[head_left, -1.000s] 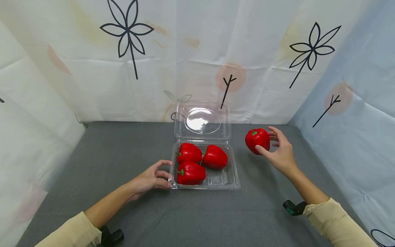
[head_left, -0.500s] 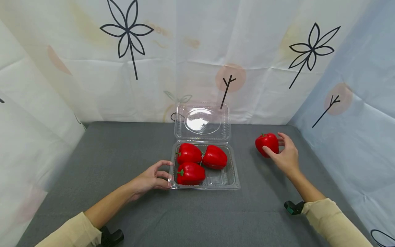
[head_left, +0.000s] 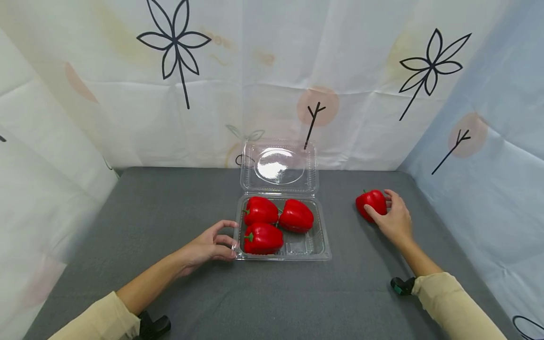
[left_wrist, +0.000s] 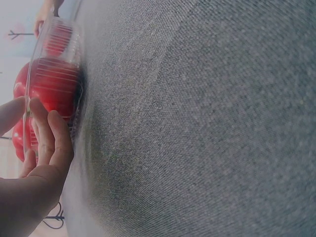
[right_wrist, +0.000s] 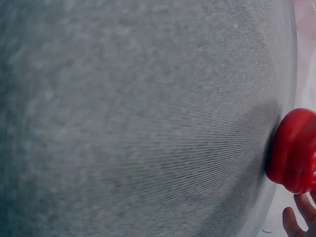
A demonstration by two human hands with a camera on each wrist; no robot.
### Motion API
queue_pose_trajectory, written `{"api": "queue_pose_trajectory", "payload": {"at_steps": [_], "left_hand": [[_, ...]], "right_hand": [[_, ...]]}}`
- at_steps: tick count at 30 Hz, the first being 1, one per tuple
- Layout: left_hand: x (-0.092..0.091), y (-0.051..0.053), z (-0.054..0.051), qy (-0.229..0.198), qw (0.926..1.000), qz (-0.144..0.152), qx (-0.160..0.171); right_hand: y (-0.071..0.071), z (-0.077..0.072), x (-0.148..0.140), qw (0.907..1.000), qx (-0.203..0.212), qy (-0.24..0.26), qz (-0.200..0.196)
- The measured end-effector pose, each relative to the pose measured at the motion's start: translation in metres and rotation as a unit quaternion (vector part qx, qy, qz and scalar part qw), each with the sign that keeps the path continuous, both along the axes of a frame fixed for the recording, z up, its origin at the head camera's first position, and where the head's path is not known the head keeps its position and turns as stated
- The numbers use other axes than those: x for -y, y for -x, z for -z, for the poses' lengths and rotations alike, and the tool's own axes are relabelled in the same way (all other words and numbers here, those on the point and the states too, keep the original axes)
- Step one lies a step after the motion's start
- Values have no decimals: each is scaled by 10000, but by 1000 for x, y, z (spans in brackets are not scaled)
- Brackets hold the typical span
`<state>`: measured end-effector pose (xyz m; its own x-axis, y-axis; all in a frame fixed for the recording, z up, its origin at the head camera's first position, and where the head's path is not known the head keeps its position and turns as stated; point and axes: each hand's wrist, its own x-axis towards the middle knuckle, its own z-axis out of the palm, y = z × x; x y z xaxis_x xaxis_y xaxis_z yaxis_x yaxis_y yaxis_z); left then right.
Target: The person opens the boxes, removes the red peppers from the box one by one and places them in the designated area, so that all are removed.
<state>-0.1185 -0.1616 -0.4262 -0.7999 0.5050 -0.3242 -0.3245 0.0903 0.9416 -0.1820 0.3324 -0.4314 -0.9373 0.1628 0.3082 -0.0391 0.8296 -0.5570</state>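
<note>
A clear plastic clamshell container (head_left: 301,243) stands with its lid (head_left: 293,182) raised at the back. Inside are three red bell peppers: one at back left (head_left: 260,210), one at right (head_left: 296,216), one at front left (head_left: 262,239). My left hand (head_left: 210,244) pinches the container's left rim; in the left wrist view its fingers (left_wrist: 61,140) lie along the outer wall. To the right of the container, my right hand (head_left: 394,218) grips another red bell pepper (head_left: 371,204) between thumb and fingers. In the right wrist view this pepper (right_wrist: 296,150) is at the table surface; actual contact is hard to tell.
A grey cloth-covered table (head_left: 280,297) lies beneath everything. Printed white curtains (head_left: 272,71) enclose the back and sides, with the lid close in front of the rear one. A dark strap mount (head_left: 403,286) sits on my right wrist.
My right hand has carried its bell pepper to the right and down towards the table, away from the container. The left hand and the container have stayed in place.
</note>
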Motion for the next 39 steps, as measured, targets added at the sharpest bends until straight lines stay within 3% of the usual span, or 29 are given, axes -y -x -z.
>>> {"api": "queue_pose_trajectory", "payload": {"at_steps": [13,17,22,28,33,39], "left_hand": [[0,0,0,-46,10000,-6,-11],[-1,0,0,-53,10000,-4,-10],[-1,0,1,-58,10000,-15,-17],[-1,0,1,-26,10000,-43,-15],[-1,0,1,-44,10000,-27,6],[-1,0,1,-55,10000,-41,5]], "right_hand": [[3,-2,10,9989,435,-61,153],[3,-4,16,9992,213,-72,337],[4,-8,29,9987,-411,-90,287],[1,-17,50,9959,-848,18,-301],[-4,-17,68,9907,-627,289,-1176],[-11,-16,93,9714,-163,479,-2319]]}}
